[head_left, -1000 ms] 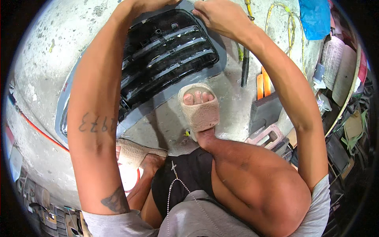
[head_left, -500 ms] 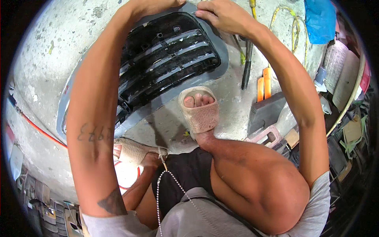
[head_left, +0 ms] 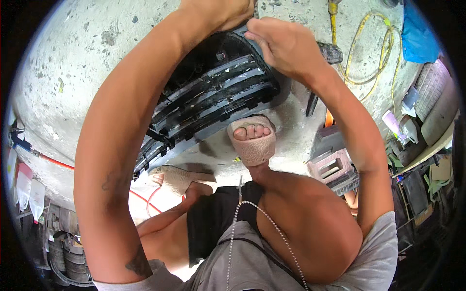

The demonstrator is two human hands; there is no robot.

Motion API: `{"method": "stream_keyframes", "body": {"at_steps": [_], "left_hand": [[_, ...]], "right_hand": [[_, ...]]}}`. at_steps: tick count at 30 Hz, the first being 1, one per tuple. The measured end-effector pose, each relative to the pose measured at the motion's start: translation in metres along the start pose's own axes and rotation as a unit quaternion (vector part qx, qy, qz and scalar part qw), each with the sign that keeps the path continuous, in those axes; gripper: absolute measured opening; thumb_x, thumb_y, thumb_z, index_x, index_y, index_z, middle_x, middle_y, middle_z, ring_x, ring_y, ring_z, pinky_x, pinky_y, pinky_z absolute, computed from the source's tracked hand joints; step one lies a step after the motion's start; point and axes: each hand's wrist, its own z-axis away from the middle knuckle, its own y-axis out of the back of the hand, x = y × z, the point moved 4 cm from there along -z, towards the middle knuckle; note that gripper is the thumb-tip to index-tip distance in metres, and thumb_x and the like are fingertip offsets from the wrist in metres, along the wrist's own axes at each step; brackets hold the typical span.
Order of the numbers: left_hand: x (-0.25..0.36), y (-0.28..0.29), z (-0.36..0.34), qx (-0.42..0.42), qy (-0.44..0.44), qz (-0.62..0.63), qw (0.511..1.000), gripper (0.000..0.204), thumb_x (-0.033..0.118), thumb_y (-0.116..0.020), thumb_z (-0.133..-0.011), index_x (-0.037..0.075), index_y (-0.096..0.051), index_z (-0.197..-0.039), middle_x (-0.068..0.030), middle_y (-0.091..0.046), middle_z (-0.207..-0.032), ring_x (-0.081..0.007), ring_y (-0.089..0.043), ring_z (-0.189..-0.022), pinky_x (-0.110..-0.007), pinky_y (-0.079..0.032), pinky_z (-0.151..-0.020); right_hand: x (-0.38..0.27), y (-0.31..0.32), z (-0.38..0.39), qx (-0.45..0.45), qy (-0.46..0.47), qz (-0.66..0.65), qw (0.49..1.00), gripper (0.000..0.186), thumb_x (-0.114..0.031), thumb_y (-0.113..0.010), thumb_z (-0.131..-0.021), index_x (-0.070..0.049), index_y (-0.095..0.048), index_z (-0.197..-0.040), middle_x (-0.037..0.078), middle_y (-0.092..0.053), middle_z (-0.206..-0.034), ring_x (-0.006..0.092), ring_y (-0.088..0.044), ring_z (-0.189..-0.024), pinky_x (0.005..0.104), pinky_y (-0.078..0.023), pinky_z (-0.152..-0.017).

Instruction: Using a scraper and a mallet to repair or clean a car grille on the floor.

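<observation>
One left hand (head_left: pixel 234 11) and right hand (head_left: pixel 286 44) are sitting narrowly curled, contents unclear, by the far edge of a patchy, seemingly unfinished panel (head_left: pixel 224 81).

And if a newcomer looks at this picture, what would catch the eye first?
Probably the black slatted panel at the upper middle, with the left grip and right grip close to its far edge. Next, perhaps the bright blue sheet at the upper right, and the textured beige slipper on the right foot.
</observation>
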Motion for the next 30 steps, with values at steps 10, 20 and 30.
{"method": "stream_keyframes", "body": {"at_steps": [10, 20, 30], "left_hand": [[-0.004, -0.001, -0.003, 0.003, -0.004, 0.034, 0.999, 0.020, 0.027, -0.056, -0.097, 0.013, -0.063, -0.110, -0.0174, -0.057, -0.102, -0.0340, -0.053, -0.099, -0.052, -0.038, -0.087], [-0.008, 0.010, -0.001, -0.029, -0.001, 0.083, 0.996, 0.035, 0.036, -0.051, -0.100, 0.007, -0.063, -0.113, -0.0229, -0.059, -0.116, -0.0418, -0.053, -0.113, -0.057, -0.037, -0.101], [-0.116, 0.074, 0.179, -0.020, 0.202, -0.035, 0.978, 0.060, 0.049, -0.052, -0.100, 0.012, -0.050, -0.147, -0.0238, -0.042, -0.152, -0.0420, -0.035, -0.144, -0.059, -0.023, -0.117]], "right_hand": [[-0.004, -0.005, 0.001, 0.008, -0.032, -0.045, 0.998, 0.009, -0.008, -0.061, -0.085, -0.015, -0.063, -0.090, 0.006, -0.062, -0.076, 0.0319, -0.066, -0.069, 0.0428, -0.052, -0.059], [0.000, -0.011, 0.024, 0.129, -0.123, -0.094, 0.980, 0.021, -0.015, -0.056, -0.094, -0.009, -0.071, -0.107, 0.013, -0.072, -0.101, 0.0382, -0.067, -0.091, 0.0468, -0.055, -0.080], [0.018, -0.047, 0.068, 0.288, -0.184, -0.003, 0.940, 0.027, -0.030, -0.063, -0.100, -0.002, -0.065, -0.102, 0.018, -0.067, -0.087, 0.0407, -0.065, -0.078, 0.0474, -0.050, -0.069]]}}
